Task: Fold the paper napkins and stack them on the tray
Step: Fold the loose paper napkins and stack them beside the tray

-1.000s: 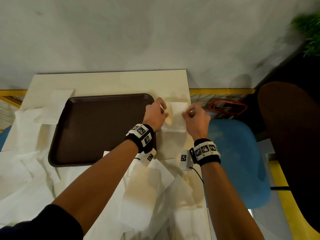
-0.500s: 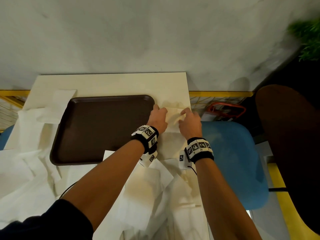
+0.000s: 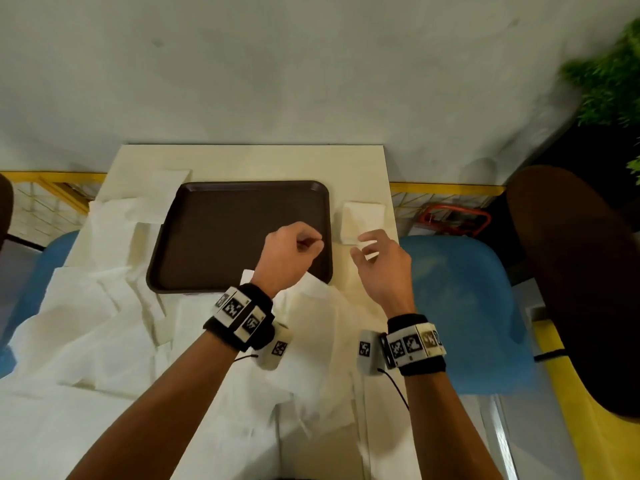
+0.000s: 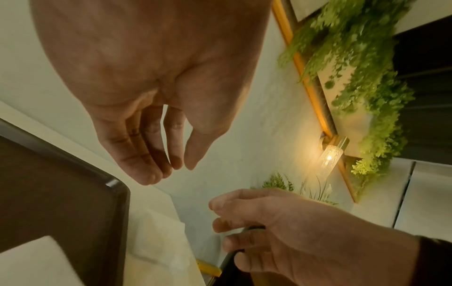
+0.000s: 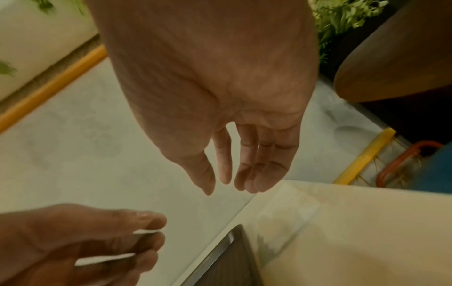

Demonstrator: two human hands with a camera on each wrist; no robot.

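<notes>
The dark brown tray (image 3: 221, 237) lies bare in the middle of the cream table (image 3: 249, 161). A small folded napkin (image 3: 363, 221) rests on the table just right of the tray, touched by neither hand. My left hand (image 3: 311, 242) hovers over the tray's near right corner, fingers loosely curled and holding nothing. My right hand (image 3: 362, 245) hangs relaxed just short of the folded napkin, also holding nothing. Both wrist views confirm this: the left hand (image 4: 181, 166) is above the tray corner (image 4: 115, 185), the right hand (image 5: 220, 185) above the napkin (image 5: 342, 232).
Several unfolded white napkins (image 3: 104, 323) are heaped over the near and left parts of the table, one (image 3: 166, 181) beside the tray's far left corner. A blue chair (image 3: 460, 306) and a brown seat (image 3: 571, 271) stand right of the table; a plant (image 3: 609, 81) hangs beyond.
Both hands were on the napkin beside the tray, folding it. They have let go and drawn back toward me, leaving it folded on the table.
</notes>
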